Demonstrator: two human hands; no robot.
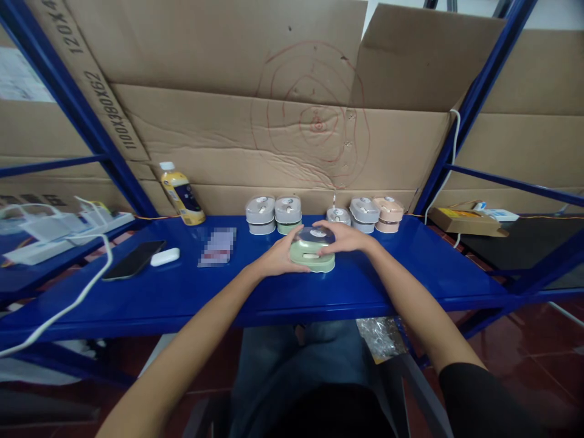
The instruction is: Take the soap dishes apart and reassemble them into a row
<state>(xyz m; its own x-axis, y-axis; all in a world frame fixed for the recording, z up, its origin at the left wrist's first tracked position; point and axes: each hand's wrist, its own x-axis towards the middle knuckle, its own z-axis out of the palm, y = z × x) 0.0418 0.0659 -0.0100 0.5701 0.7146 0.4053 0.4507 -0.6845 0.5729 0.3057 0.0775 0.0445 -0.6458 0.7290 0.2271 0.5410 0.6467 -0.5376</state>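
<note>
A pale green plastic box (314,261) with a clear domed lid (318,233) is in front of me on the blue table. My left hand (283,254) is closed around its left side, thumb low along the front. From the right, my right hand (343,238) grips the lid and upper part, fingers over the top and thumb on the front. Behind it stand similar lidded boxes: a grey one (260,214) and a green one (288,214) to the left, a small clear-lidded one (338,216), another grey one (364,214) and a peach one (387,214) to the right.
Toward the left of the blue table (274,298) lie a black phone (134,260), a white earphone case (165,257) and a blurred-out card (218,247). A yellow bottle (182,193) stands at the back. A white cable (86,291) hangs at the left; cardboard (205,121) backs the shelf.
</note>
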